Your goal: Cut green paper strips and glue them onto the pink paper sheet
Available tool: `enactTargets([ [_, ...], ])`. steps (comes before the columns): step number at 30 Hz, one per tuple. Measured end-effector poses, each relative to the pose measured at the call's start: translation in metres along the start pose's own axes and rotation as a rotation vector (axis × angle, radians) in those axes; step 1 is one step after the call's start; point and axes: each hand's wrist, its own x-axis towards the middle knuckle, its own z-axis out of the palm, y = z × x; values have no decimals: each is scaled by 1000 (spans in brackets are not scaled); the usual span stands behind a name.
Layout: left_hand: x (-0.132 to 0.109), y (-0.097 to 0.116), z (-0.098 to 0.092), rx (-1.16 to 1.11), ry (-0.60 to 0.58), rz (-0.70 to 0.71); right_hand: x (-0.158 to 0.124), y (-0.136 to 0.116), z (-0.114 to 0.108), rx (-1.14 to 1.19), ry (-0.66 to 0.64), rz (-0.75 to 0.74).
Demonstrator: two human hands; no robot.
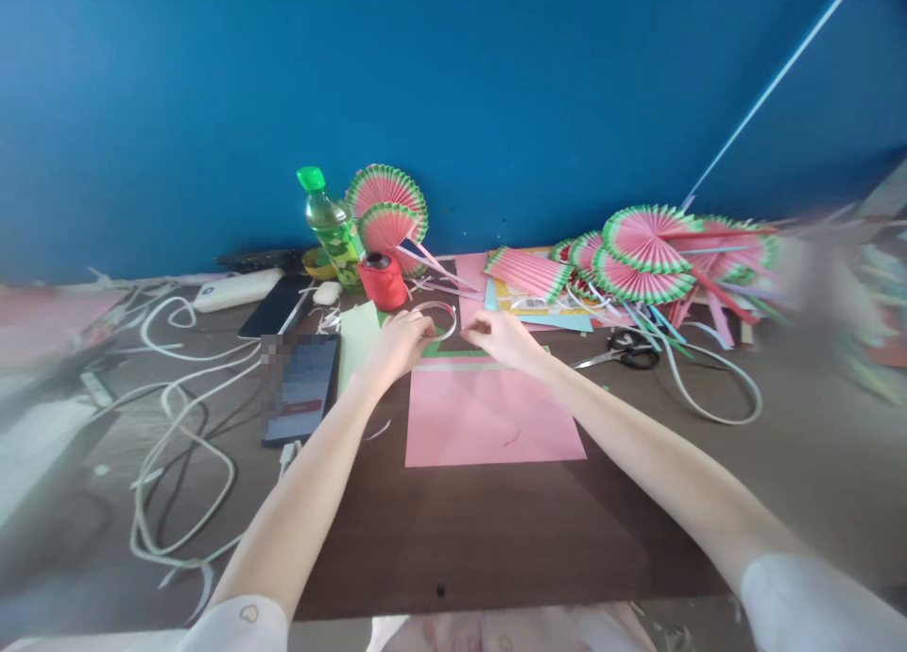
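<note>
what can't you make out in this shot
All in the head view:
- Phone: the screen is pixelated and unreadable.
- Pile at the right edge: smeared by blur.
- Left hand and right hand: the backs of the hands hide the fingertips, so the grip on the white strip is unclear.
- Bottle: the label is too small to read.

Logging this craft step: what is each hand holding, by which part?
Left hand pinches the curled white paper strip at its near end. Right hand touches the far edge of the pink sheet; grip unclear.
</note>
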Motion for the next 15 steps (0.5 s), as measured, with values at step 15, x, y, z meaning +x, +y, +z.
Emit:
enactTargets([
  [15, -3, -12, -18, -482, -53, 28, 8, 10, -18, 406, 90, 47],
])
